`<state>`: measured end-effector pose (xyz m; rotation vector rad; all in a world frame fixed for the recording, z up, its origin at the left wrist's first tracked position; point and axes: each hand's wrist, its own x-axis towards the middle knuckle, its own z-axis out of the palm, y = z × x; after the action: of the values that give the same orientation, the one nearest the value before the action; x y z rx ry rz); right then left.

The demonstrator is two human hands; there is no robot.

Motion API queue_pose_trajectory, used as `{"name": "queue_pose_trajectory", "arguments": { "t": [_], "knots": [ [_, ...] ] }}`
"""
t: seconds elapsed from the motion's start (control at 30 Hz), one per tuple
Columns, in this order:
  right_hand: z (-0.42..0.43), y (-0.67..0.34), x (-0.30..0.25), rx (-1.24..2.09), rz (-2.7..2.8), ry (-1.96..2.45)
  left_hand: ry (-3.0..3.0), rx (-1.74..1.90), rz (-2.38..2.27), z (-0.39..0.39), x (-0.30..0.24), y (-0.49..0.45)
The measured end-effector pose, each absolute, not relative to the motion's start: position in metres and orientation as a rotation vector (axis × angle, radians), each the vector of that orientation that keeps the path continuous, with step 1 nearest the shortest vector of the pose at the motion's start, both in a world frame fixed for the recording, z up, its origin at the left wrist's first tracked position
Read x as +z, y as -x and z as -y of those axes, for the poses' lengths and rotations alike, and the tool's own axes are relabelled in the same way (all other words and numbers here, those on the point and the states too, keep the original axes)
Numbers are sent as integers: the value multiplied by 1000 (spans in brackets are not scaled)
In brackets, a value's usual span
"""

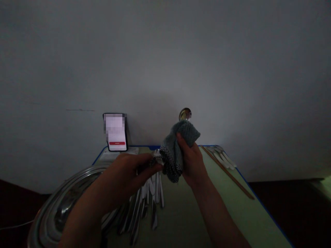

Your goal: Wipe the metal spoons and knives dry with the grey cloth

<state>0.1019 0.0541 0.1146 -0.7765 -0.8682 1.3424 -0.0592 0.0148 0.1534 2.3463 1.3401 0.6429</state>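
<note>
My right hand (192,162) is closed around a folded grey-green cloth (190,132) with a black-and-white checked edge. From the top of the cloth sticks out the shiny round bowl of a spoon (185,113); its middle is wrapped in the cloth. My left hand (137,168) pinches a pale end at the cloth's lower left, in line with the spoon and apparently its handle. Below my left hand, several metal knives (153,213) lie in a loose pile on the table, partly hidden by my forearm.
A large shiny metal basin (48,213) stands at the left. A lit phone (115,132) leans against the wall at the back. On the right of the pale green, blue-edged table (222,210) lie a brown chopstick-like stick (230,174) and several white-handled utensils (223,159).
</note>
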Motion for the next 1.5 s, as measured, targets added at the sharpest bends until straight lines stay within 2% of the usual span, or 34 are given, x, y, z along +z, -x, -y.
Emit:
{"name": "queue_pose_trajectory", "arguments": {
  "t": [0.3,0.5,0.77,1.1,1.5],
  "knots": [
    [-48,-147,115,1419,1747,715,-2133,786,-1291,-12,150,70],
    [-50,-160,121,1494,2225,549,-2208,808,-1144,-10,149,71],
    [-57,-161,113,1581,2242,503,-2280,846,-1145,-12,150,64],
    [-62,-193,116,1491,2242,871,-2101,1158,-1357,-16,154,69],
    [-61,-176,118,1496,2345,778,-2238,1091,-1180,-22,141,54]
  ]
}}
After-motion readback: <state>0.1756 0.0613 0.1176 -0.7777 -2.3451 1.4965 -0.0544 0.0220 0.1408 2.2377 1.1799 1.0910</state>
